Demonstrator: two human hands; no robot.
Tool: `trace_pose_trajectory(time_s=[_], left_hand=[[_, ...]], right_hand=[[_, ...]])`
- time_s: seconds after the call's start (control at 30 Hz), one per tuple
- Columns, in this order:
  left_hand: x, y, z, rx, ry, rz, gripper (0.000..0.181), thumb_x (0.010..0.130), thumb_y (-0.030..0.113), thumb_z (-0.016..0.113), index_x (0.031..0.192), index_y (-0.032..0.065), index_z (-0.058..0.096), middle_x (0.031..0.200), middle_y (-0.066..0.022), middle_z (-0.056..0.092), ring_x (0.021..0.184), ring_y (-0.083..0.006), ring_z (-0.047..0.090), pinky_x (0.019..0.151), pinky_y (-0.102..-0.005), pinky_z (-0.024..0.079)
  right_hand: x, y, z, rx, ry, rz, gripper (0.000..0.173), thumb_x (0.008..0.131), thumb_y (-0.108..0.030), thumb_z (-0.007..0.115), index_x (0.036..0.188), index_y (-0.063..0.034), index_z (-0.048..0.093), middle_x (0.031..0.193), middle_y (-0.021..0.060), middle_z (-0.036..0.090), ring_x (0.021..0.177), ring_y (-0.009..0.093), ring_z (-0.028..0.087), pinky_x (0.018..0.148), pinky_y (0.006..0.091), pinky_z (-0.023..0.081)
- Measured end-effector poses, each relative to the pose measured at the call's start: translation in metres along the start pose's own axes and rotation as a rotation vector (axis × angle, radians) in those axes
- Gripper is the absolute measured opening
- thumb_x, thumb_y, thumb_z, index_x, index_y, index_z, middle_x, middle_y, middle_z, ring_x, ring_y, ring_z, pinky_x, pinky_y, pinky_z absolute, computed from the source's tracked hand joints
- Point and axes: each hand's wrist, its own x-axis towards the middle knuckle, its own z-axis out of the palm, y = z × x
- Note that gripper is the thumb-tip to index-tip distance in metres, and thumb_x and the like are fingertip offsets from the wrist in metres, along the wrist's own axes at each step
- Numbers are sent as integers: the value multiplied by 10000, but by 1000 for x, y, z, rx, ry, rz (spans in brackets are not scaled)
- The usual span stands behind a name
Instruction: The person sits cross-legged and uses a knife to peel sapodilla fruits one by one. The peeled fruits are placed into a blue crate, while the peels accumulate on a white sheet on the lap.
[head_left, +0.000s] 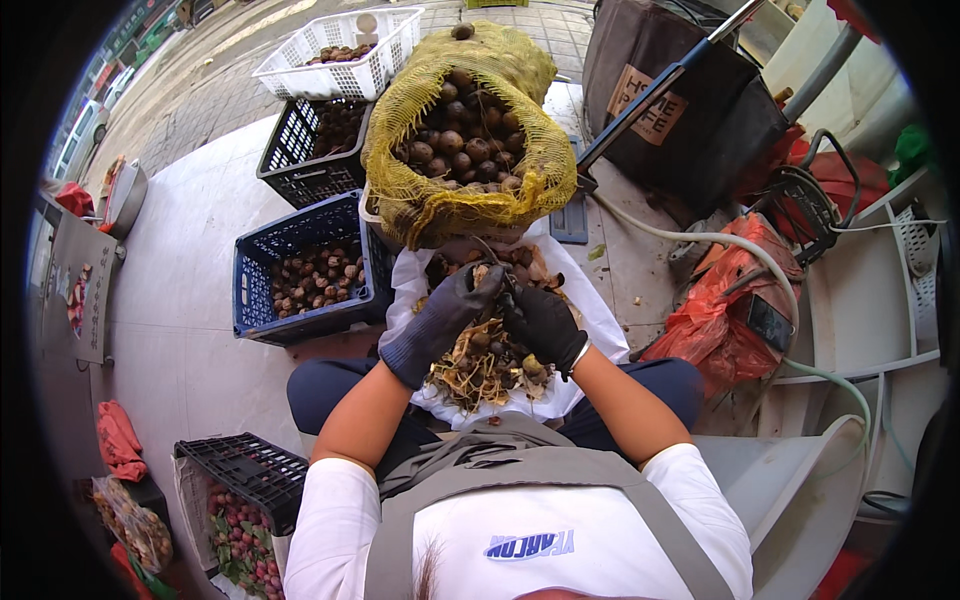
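In a bluish-grey knit glove, my left hand (461, 296) holds a tan walnut (479, 275) between thumb and fingers. My right hand (541, 319), in a black glove, meets it with curled fingers; what it grips is largely hidden. A thin, curved dark strip (489, 250) shows just above the fingertips, and I cannot tell which hand it belongs to. Below both hands, a white plastic sack (592, 311) lies spread between my legs, with husk scraps (480, 367) heaped on it. Right ahead stands a yellow mesh sack (390, 180), full of dark-husked walnuts (454, 142).
To the left, a blue crate (300, 326) holds walnuts. Behind it stand a black crate (315, 176) and a white crate (337, 30). Red plums (244, 540) fill a box at lower left. A hose (720, 238), an orange plastic bag (712, 330) and a phone (769, 322) lie right.
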Motion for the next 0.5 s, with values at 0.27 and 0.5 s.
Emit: trace_pose_trajectory(time_s=[0.27,0.5], left_hand=[[16,-46,22,-561,268,-83,291,834,234,672,1018,15,619,833,-27,633,732,-78,581,633,-249,485],[15,-57,26,8,275,-119,476,866,384,593,1139,-4,552,921,-124,616,831,-174,605,694,-299,493]], right_hand=[[-3,-17,4,159,-5,94,280,816,-154,505,1078,-77,569,910,184,620,841,361,605,728,418,478],[0,5,6,17,2,110,202,815,-201,556,969,-71,568,822,171,621,766,358,612,655,441,488]])
